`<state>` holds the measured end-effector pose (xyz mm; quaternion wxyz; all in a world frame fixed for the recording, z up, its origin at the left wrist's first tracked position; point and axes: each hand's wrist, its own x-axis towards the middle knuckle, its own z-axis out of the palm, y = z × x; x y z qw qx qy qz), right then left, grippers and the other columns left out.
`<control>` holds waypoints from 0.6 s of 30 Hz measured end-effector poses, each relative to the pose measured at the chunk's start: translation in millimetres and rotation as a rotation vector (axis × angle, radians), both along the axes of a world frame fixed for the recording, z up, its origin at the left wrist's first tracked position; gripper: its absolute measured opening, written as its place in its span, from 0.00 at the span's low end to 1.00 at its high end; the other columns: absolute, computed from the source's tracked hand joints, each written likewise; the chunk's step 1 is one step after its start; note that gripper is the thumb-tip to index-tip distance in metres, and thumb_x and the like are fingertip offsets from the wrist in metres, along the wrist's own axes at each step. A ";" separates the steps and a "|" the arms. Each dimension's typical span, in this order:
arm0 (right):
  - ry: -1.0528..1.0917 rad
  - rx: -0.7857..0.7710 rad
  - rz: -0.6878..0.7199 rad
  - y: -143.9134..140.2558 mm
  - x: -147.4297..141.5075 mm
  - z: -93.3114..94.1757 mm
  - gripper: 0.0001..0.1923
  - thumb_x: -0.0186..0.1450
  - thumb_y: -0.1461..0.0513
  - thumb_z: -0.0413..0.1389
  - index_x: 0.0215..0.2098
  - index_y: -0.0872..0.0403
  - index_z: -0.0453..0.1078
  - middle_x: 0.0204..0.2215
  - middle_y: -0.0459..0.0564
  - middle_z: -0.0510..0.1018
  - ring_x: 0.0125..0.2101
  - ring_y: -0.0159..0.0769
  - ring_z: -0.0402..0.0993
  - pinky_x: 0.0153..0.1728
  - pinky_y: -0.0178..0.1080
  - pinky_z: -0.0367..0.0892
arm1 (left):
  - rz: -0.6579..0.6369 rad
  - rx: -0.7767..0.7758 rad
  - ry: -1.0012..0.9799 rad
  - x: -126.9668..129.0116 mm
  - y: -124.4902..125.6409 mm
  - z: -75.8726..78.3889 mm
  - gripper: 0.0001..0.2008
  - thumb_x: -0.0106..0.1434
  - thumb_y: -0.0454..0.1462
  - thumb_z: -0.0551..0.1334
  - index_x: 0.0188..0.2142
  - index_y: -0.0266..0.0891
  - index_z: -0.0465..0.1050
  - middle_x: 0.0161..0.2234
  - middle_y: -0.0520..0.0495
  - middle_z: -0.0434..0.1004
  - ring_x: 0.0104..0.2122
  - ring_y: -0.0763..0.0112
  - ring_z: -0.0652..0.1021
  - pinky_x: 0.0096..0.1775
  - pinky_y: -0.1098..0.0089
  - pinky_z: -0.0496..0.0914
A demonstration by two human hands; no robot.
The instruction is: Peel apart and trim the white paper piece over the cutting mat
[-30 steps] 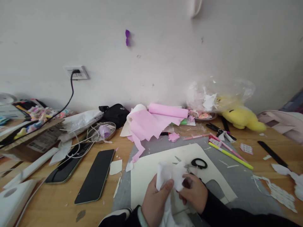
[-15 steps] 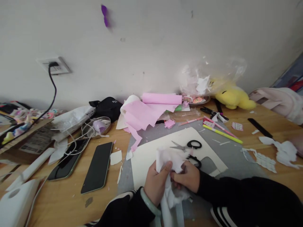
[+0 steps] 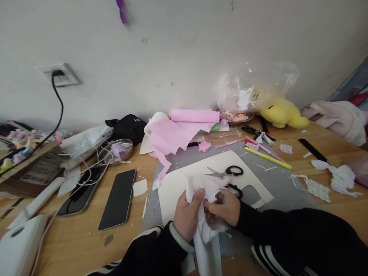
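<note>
My left hand (image 3: 188,211) is closed on a soft, fluffy white piece of cloth (image 3: 198,184), the thumb pressed on top. On the other side of the cloth, my right hand (image 3: 224,207) pinches its edge, fingertips curled in. The cloth hangs down below both hands toward the bottom of the view; whether it is fabric or tissue is hard to make out. Just beyond the hands lie open scissors (image 3: 234,171) with black handles, on a cream sheet of card (image 3: 178,180). Part of one blade is behind the cloth.
A grey mat (image 3: 258,157) lies under the card. Left are a dark phone (image 3: 118,199), a second phone (image 3: 80,195) and white cables. Pink sheet material (image 3: 181,134) is piled at the wall. Right are a yellow marker (image 3: 268,158), a yellow plush toy (image 3: 284,113) and white scraps (image 3: 342,178).
The view has shifted slightly, so things sit a little higher and further left. Both hands keep their hold on the white cloth, with only small finger movement.
</note>
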<state>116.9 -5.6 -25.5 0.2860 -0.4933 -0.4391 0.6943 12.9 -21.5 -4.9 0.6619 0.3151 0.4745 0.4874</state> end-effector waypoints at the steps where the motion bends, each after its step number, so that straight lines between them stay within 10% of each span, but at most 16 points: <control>1: -0.017 0.015 0.001 -0.7 -0.8 -2.2 0.11 0.45 0.61 0.53 0.14 0.55 0.53 0.09 0.41 0.65 0.11 0.25 0.62 0.13 0.29 0.61 | -0.005 0.004 0.001 0.0 -0.2 -1.8 0.10 0.52 0.41 0.56 0.22 0.36 0.61 0.09 0.56 0.64 0.10 0.75 0.65 0.14 0.75 0.59; 9: -0.375 0.251 -0.045 9.9 7.2 -9.4 0.09 0.43 0.64 0.51 0.11 0.55 0.54 0.08 0.42 0.64 0.12 0.25 0.62 0.14 0.27 0.57 | 0.084 0.033 0.077 -1.9 3.2 -5.4 0.09 0.51 0.40 0.58 0.26 0.34 0.66 0.18 0.54 0.69 0.19 0.75 0.69 0.23 0.75 0.63; 18: -0.102 0.073 0.002 2.6 1.1 1.4 0.11 0.45 0.60 0.51 0.14 0.54 0.52 0.09 0.41 0.65 0.11 0.27 0.63 0.13 0.30 0.60 | 0.079 -0.019 0.099 -0.2 1.6 -1.2 0.11 0.49 0.42 0.59 0.24 0.35 0.63 0.12 0.56 0.65 0.13 0.76 0.66 0.17 0.76 0.60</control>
